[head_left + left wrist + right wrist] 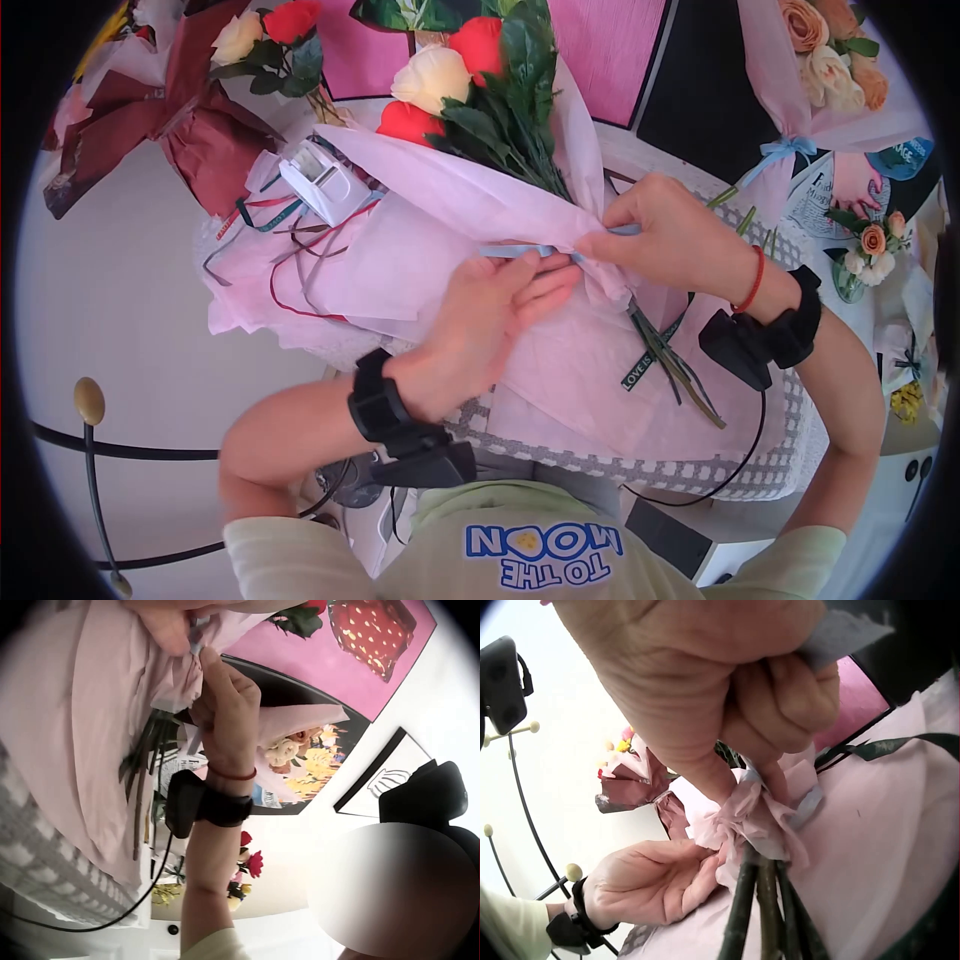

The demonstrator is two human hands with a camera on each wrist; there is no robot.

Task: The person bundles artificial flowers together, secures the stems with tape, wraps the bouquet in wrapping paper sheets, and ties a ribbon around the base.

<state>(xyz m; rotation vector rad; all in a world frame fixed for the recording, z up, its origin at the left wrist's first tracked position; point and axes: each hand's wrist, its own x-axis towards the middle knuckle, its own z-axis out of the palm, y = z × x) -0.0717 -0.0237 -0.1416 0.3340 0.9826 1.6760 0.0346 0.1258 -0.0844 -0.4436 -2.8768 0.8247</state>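
Observation:
A bouquet of red roses and a cream rose (432, 78) lies in pink wrapping paper (470, 190), its stems (680, 370) poking out below the gathered neck (754, 817). Around that neck runs a light blue ribbon (515, 250). My right hand (680, 235) pinches the ribbon at the neck with thumb and fingers; a ribbon end (847, 637) shows by its curled fingers in the right wrist view. My left hand (495, 310) lies palm up, its fingers extended under the neck and touching the paper (727, 862).
A white tape dispenser (325, 182) and loose ribbons (300, 260) lie left of the bouquet. Behind are a dark red wrapped bouquet (165, 120) and a small rose bunch (270, 50). Another pink-wrapped bouquet (830, 70) stands at the back right. A dark green ribbon (650, 360) crosses the stems.

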